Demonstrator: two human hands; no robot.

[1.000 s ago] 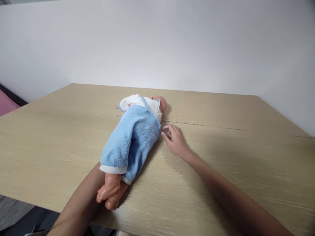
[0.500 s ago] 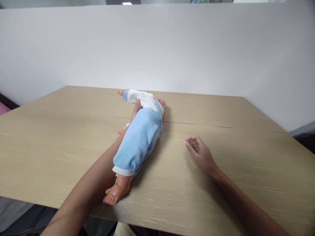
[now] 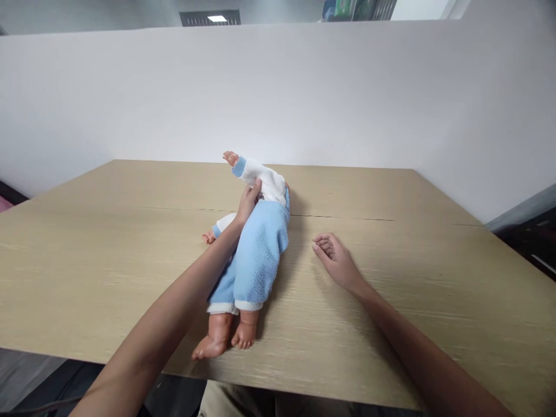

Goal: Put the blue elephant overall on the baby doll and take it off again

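Note:
A baby doll (image 3: 256, 255) in a light blue fleece suit with white sleeves lies on its side on the wooden table (image 3: 412, 243), bare feet toward me. My left hand (image 3: 248, 204) grips the doll at the upper body, just under its raised white-sleeved arm. The doll's head is hidden behind that sleeve. My right hand (image 3: 334, 262) rests on the table to the right of the doll, fingers loosely curled, holding nothing and not touching the doll.
A white partition wall (image 3: 347, 98) stands along the far edge and the right side of the table. The table's near edge runs just below the doll's feet. A dark gap shows at the far right.
The doll has rolled further onto its side, its arm lifting higher. My left hand moved up from under its legs to its chest. My right hand drew away from the doll.

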